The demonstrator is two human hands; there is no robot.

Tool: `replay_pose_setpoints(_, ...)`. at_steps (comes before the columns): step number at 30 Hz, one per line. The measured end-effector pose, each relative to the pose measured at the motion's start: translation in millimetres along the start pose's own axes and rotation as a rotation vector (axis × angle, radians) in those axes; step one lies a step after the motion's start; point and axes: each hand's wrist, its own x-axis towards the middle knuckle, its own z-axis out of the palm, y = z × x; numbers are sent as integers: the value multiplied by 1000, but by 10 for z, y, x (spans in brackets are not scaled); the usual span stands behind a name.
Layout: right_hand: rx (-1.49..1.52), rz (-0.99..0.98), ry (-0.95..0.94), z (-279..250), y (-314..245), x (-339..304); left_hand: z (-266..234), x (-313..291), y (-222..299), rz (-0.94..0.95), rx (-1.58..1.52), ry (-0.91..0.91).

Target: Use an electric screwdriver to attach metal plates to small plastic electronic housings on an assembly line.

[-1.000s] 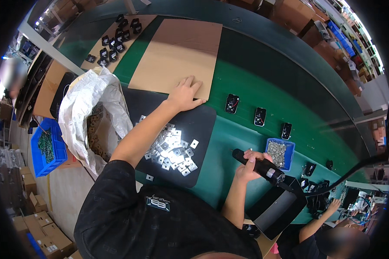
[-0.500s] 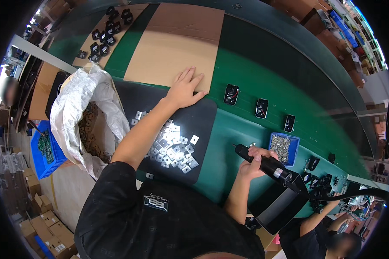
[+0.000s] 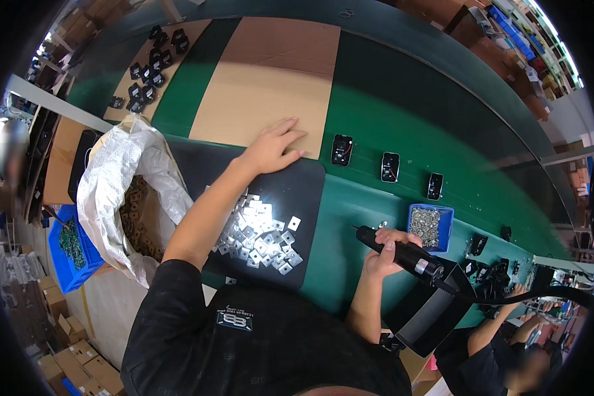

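Observation:
My left hand [image 3: 274, 149] lies with its fingers spread on the near edge of a flat cardboard sheet [image 3: 264, 86]. Under that forearm, a heap of small silvery square plates with holes [image 3: 261, 237] covers part of a black mat [image 3: 300, 191]. My right hand [image 3: 386, 254] is wrapped round a black corded electric screwdriver [image 3: 402, 256], its bit pointing left over the green bench. Beyond it stand several small black housings with red wires, among them one nearest the cardboard [image 3: 341, 150]. A blue tray of small screws [image 3: 450, 228] sits just past the screwdriver.
A white woven sack [image 3: 105, 178] with brownish parts stands at left, beside a blue bin of green pieces [image 3: 89, 261]. Black parts [image 3: 155, 72] lie on cardboard at far left. An open black box [image 3: 435, 317] is by my right forearm; another person's arm [image 3: 492, 330] works at lower right.
The whole view has shifted slightly, with the bench appearing lower and a little to the left. My left hand stays on the cardboard, and the right still holds the screwdriver.

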Motion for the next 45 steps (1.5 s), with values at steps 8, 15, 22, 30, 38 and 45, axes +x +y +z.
replay_pose_setpoints(8, 36, 55, -14, -13, -41, -38, -553, 73, -1173, -758, 375, 386)
replay_pose_setpoints(15, 12, 60, 6, 5, -29, 9, -327, -132, -1399, -806, 376, 175)
replay_pose_setpoints(22, 17, 53, -6, 29, -33, 7, -314, -45, -1414, -731, 396, 171)
replay_pose_setpoints(30, 43, 99, 43, -44, 17, -62, -179, 140, -1303, -675, 375, 253)
replay_pose_setpoints(38, 40, 67, -20, -48, 2, -23, -172, 212, -511, -85, -110, 252)
replay_pose_setpoints(45, 86, 62, -32, -74, -5, -24, 160, 542, 567, 232, -86, 19)
